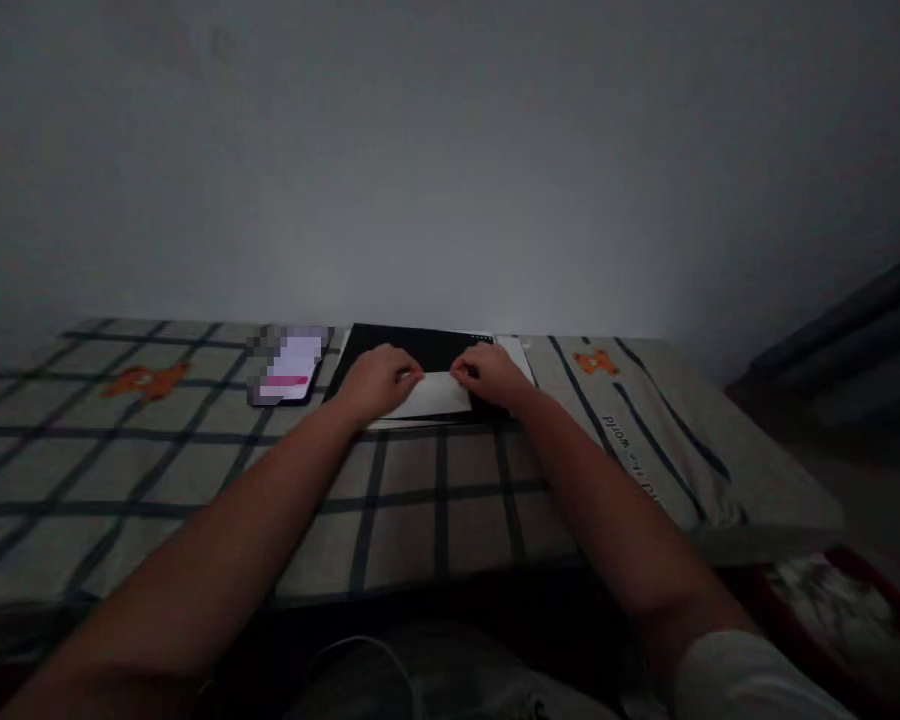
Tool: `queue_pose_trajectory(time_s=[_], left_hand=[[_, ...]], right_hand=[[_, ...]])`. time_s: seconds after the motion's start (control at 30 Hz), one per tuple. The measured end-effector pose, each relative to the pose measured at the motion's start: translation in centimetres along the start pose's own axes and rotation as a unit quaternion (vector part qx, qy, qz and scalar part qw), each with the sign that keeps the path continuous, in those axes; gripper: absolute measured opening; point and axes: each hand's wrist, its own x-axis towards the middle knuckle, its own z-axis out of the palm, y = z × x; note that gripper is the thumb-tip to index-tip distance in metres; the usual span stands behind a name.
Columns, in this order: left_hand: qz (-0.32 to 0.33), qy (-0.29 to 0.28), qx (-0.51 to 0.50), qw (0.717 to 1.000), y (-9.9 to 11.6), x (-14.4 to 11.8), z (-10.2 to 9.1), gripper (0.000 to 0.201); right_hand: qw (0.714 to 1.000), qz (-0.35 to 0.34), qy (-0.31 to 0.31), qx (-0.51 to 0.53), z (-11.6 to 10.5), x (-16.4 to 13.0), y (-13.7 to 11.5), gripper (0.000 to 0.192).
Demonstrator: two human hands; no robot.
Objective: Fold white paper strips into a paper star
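My left hand (379,382) and my right hand (489,374) pinch the far edge of a small white sheet of paper (433,398), one near each corner. Thumb and fingertips are pressed together on both hands. Beneath the paper lies a flat black sheet or folder (390,343), with a row of small pale marks at its far right. White sheets (516,352) stick out from under the black one at the right and along its near edge. My hands cover parts of both the paper and the black surface.
A lit phone (291,368) lies left of the black sheet. Under everything spreads a checked cloth (420,500) with orange bear figures and lettering. A pale wall (450,160) rises right behind the table. Dark folded fabric (855,340) shows at the far right.
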Motion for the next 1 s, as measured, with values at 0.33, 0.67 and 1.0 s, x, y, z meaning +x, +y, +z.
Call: queue_pose_trajectory(time_s=[0.33, 0.67, 1.0], left_hand=[[-0.007, -0.004, -0.013, 1.0, -0.48, 0.11, -0.01, 0.022], [-0.014, -0.001, -0.009, 1.0, -0.06, 0.17, 0.01, 0.022], [-0.003, 0.003, -0.001, 1.0, -0.17, 0.17, 0.16, 0.025]], right_hand=[[0.998, 0.029, 0.025, -0.04, -0.48, -0.2, 0.65, 0.017], [0.998, 0.017, 0.053, -0.029, -0.53, -0.33, 0.63, 0.014], [0.999, -0.007, 0.042, -0.007, -0.11, -0.16, 0.89, 0.013]])
